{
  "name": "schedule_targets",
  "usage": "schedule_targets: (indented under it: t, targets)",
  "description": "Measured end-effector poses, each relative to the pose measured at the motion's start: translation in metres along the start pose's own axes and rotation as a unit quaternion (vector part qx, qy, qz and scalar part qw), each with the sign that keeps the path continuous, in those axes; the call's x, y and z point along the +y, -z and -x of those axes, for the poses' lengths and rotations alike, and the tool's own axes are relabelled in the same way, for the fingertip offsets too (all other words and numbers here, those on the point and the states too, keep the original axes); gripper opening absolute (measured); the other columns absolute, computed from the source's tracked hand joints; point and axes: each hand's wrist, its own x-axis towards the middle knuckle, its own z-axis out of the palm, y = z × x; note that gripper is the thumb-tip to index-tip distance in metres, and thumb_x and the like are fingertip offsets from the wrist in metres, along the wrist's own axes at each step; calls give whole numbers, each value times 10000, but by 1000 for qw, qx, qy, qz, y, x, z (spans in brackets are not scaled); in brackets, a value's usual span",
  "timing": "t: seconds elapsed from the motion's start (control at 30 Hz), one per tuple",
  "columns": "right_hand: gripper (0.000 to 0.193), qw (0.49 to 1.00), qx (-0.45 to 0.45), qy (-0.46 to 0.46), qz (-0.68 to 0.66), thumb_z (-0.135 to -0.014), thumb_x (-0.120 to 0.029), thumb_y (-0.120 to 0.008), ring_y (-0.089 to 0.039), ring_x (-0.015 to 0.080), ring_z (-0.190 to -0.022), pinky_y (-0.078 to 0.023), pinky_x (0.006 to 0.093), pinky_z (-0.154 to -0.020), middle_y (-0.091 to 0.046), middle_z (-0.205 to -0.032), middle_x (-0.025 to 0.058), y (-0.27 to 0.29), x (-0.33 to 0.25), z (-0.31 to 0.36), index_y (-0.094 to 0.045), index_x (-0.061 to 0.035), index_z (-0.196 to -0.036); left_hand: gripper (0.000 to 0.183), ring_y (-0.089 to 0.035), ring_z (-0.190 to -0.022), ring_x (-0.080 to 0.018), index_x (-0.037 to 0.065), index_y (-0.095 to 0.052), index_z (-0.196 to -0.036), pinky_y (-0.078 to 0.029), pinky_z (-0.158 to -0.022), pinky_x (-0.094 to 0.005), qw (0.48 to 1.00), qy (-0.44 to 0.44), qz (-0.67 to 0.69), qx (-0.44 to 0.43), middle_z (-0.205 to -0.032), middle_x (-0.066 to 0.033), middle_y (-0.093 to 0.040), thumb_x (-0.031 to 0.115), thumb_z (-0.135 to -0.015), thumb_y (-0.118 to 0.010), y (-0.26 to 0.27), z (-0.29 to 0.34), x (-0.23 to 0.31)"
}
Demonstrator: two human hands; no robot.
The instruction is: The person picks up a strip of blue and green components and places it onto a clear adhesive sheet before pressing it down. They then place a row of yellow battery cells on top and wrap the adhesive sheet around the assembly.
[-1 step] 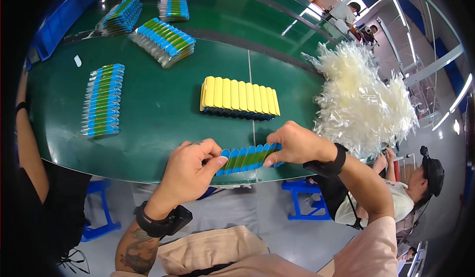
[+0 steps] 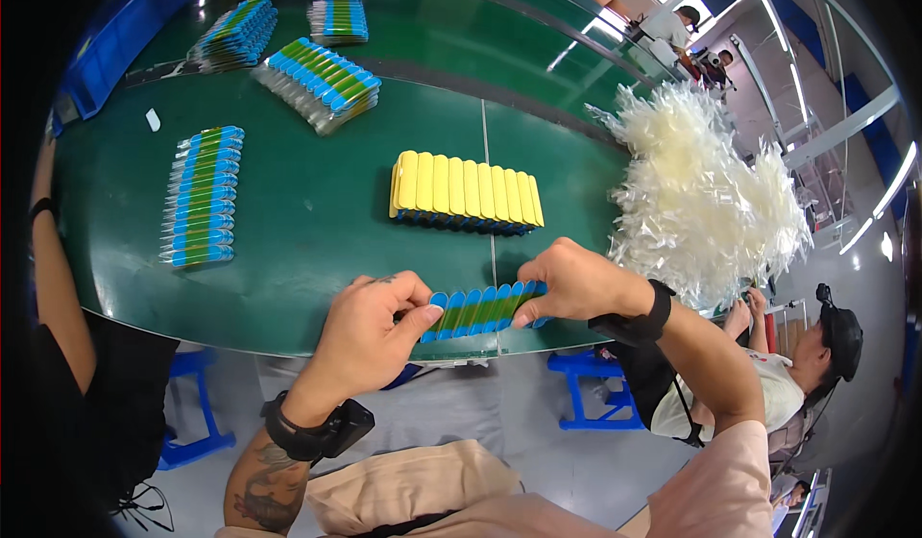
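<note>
A joined row of flat, round-ended blue-and-green strips [image 2: 475, 311], resembling small nail files, is stretched between my hands above the table's near edge. My left hand [image 2: 376, 327] is closed on its left end, thumb in front. At the right end, thumb and fingers of my right hand [image 2: 574, 283] pinch the same row. Just beyond my hands lies a stack of yellow round-ended strips [image 2: 468, 187] with dark blue undersides. Another blue-and-green row [image 2: 201, 197], with clear film along one side, rests further left on the table.
A heap of clear plastic sleeves [image 2: 706, 192] covers the green table's [image 2: 317, 211] right side. Bundles of strips [image 2: 322, 82] lie at the far left, near a blue bin [image 2: 120, 34]. Co-workers sit at right; another person's arm [image 2: 60, 279] is at left. Blue stools [image 2: 595, 389] stand below.
</note>
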Motion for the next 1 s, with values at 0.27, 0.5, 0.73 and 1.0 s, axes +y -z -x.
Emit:
schedule_targets:
  t: [0.27, 0.5, 0.73, 1.0]
  targets:
    - [417, 999, -32, -7, -38, -729, -363, -883, -583, 331, -605, -455, 434, -580, -606, -647, 186, -1, -1, 8, -722, 5, -840, 150, -606, -657, -309, 48, -660, -863, -444, -739, -395, 1000, 2, -20, -8, -729, -113, -680, 189, -915, -656, -1, 1, 3]
    - [304, 998, -19, 39, 40, -747, -223, -848, -664, 385, -730, -506, 453, -655, -657, -719, 193, 5, 0, 14, -716, -6, -912, 152, -618, -670, -309, 42, -646, -851, -448, -751, -393, 1000, -4, -4, -9, -732, -109, -681, 181, -908, -666, -1, -2, 3]
    - [182, 995, -7, 58, 76, -781, -113, -784, -654, 395, -766, -505, 454, -689, -664, -759, 194, -2, 11, 19, -688, 11, -874, 153, -602, -661, -316, 38, -639, -840, -458, -733, -394, 1000, 0, 14, -8, -742, -115, -676, 173, -902, -678, -3, -3, 1]
    - [204, 997, -33, 39, 63, -793, -128, -788, -657, 430, -763, -513, 481, -685, -666, -732, 213, 3, 1, 20, -704, 16, -912, 145, -589, -654, -313, 43, -651, -849, -455, -726, -399, 1000, 2, 2, -6, -736, -111, -669, 176, -900, -679, -2, 0, 2]
